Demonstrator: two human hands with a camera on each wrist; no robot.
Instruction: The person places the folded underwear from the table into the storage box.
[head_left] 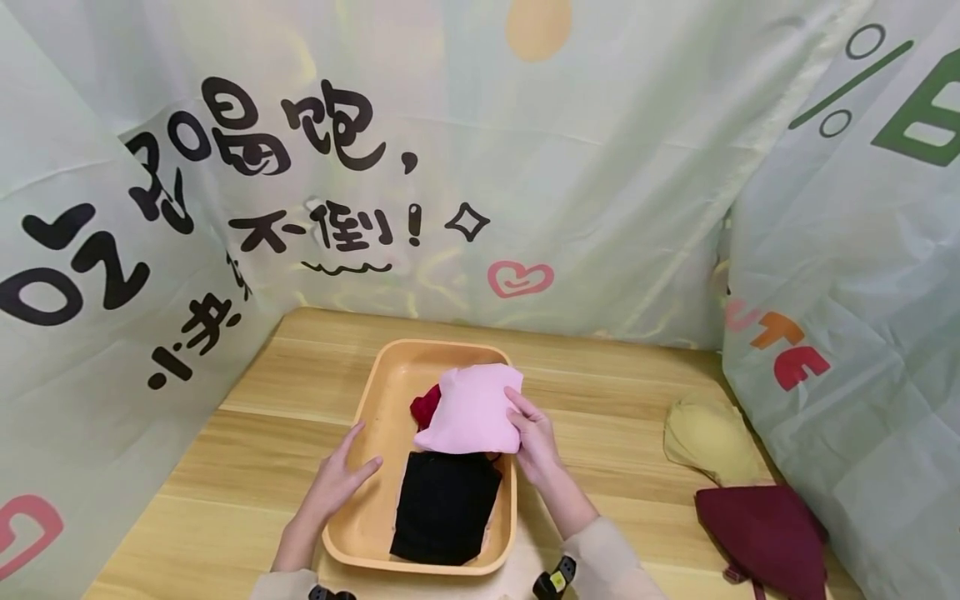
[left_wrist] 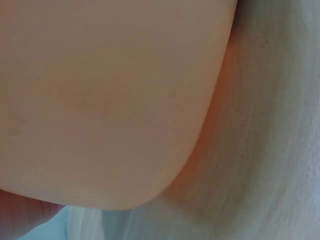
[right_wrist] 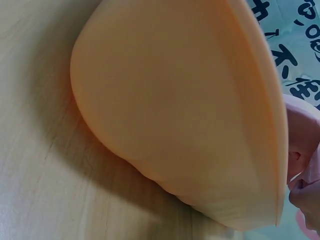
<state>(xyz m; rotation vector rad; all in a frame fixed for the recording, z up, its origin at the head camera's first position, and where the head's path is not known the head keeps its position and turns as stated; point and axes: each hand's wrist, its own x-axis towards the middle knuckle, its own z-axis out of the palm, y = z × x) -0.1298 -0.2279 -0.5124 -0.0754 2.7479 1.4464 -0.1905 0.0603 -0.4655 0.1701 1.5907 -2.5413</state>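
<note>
The right hand (head_left: pixel 536 437) is pinching the pink cloth (head_left: pixel 471 412) over the far half of the orange tray (head_left: pixel 367 517); the left hand (head_left: pixel 335 483), fingers spread, is resting at the tray's left rim. The black cloth (head_left: pixel 446 508) is lying inside its near half.

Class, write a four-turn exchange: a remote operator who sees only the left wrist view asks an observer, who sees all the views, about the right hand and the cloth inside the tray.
Operator: My left wrist view is mostly the side of the tray. What is the right hand holding?
Observer: It holds a pink cloth by its right edge.
Operator: And what lies in the near half of the tray?
Observer: A black cloth.
</note>
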